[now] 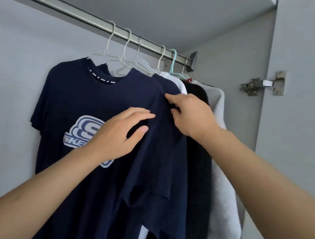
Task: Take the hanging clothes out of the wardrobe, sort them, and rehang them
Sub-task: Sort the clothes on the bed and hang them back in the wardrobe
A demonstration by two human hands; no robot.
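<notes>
Both hands on hanging navy shirts.
Left hand (120, 132) relaxed, fingers spread on plain navy t-shirt (159, 159); right hand (190, 114) pinching its shoulder. Logo t-shirt (71, 98) left of both; black garment (199, 175), grey fleece (223, 188) beyond right hand; rail (67, 8) above.
</notes>
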